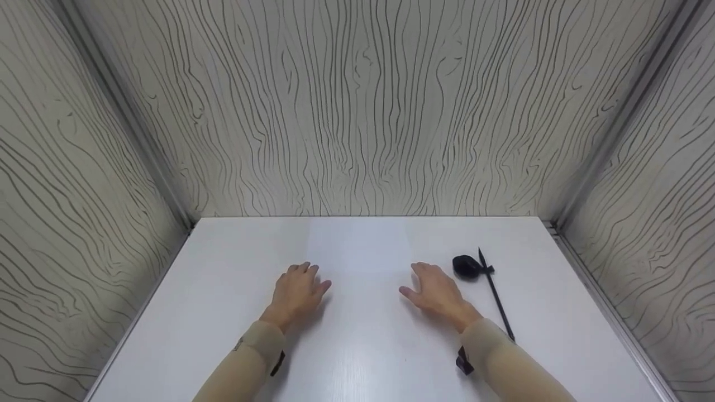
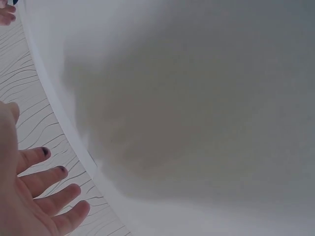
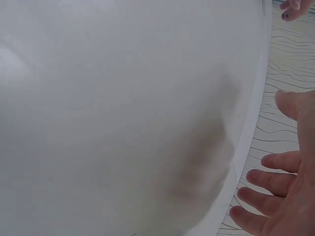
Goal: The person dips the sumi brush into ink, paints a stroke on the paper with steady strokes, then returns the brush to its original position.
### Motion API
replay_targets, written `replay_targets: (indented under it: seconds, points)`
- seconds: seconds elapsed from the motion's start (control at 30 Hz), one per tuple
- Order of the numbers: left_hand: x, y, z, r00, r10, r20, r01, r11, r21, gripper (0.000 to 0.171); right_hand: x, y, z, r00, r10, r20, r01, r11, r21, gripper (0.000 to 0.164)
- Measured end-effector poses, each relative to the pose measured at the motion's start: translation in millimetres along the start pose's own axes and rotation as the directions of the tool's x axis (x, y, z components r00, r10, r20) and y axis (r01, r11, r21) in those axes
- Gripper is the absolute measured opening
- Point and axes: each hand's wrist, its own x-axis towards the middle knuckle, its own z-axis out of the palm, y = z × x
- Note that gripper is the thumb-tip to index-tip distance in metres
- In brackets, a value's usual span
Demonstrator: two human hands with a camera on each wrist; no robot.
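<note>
Over the left middle of the white table [image 1: 357, 318], my left hand [image 1: 296, 291] is held with its fingers relaxed and holding nothing. My right hand [image 1: 437, 290] mirrors it on the other side, its thumb pointing inward and nothing in its grasp. Just right of that hand lies a dark rounded object [image 1: 466, 268], beside a thin black rod with a pointed tip and a short crosspiece [image 1: 497, 298]. The rod's lower end meets the right sleeve in the head view. Both wrist views show spread, slightly bent fingers [image 2: 51, 179] above the table, with soft shadows below.
Pale panels with dark wood-grain lines enclose the table: a back wall [image 1: 357, 111], a left wall [image 1: 61, 184] and a right wall [image 1: 659, 195]. Metal rails [image 1: 609, 312] run along the table's sides. A black band piece [image 1: 463, 362] shows under the right sleeve.
</note>
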Motion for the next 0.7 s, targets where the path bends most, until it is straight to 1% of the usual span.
replay_targets:
  seconds: [0.2, 0.37, 0.5, 0.6, 0.7]
  points:
    - [1.9, -1.6, 1.8, 0.999, 0.025, 0.036, -0.025, 1.000, 0.001, 0.070, 3.6, -1.5, -1.2, 0.999, -0.024, 0.030, 0.024, 1.000, -0.006, 0.077]
    - [2.4, -1.4, 1.1, 0.997, 0.049, 0.055, -0.050, 0.998, 0.028, 0.074, 7.1, -1.9, 0.8, 0.997, -0.038, 0.069, 0.039, 0.999, -0.006, 0.084]
    - [3.3, 1.5, 3.4, 0.994, 0.067, 0.080, -0.071, 0.997, 0.038, 0.077, 11.6, -3.4, 4.8, 0.994, -0.078, 0.077, 0.080, 0.997, -0.024, 0.088]
    - [5.1, 3.8, 7.6, 0.992, 0.082, 0.101, -0.088, 0.995, 0.052, 0.079, 14.8, -5.0, 8.6, 0.990, -0.114, 0.087, 0.118, 0.992, -0.041, 0.089]
    - [7.0, 5.8, 10.9, 0.988, 0.104, 0.117, -0.110, 0.993, 0.051, 0.082, 18.0, -6.6, 12.0, 0.986, -0.134, 0.103, 0.140, 0.989, -0.056, 0.091]
